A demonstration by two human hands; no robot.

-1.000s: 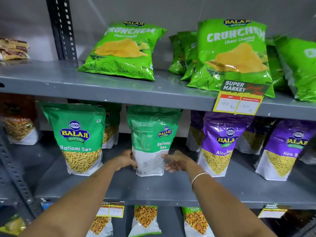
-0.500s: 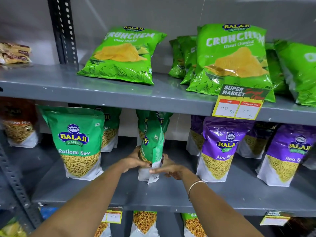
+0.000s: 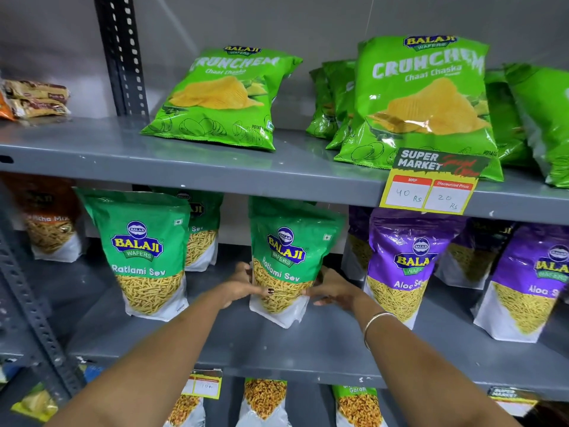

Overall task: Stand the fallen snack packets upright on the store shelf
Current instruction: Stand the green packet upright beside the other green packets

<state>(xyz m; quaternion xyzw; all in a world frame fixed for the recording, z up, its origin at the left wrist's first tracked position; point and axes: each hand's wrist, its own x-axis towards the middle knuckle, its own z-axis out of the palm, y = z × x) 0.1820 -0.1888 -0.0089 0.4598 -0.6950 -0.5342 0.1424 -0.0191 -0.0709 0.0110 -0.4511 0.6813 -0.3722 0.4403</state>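
A green Ratlami Sev packet (image 3: 288, 257) stands on the middle shelf (image 3: 308, 343), front facing me, slightly tilted. My left hand (image 3: 243, 285) grips its lower left side, thumb across the front. My right hand (image 3: 334, 291) presses its lower right side. Another green Ratlami Sev packet (image 3: 143, 257) stands upright to the left, with one more (image 3: 201, 238) behind it. On the upper shelf (image 3: 215, 167) a light green Crunchem chips bag (image 3: 224, 97) leans far back, almost lying down.
Purple Aloo Sev packets (image 3: 406, 260) stand close to the right of my right hand. More Crunchem bags (image 3: 425, 100) fill the upper shelf's right side behind a yellow price tag (image 3: 429, 189). A slotted steel upright (image 3: 123, 57) rises at the left. Further packets (image 3: 264, 399) sit below.
The held packet was back-side out, then edge-on mid-turn; now its front faces me. The view has shifted slightly downward.
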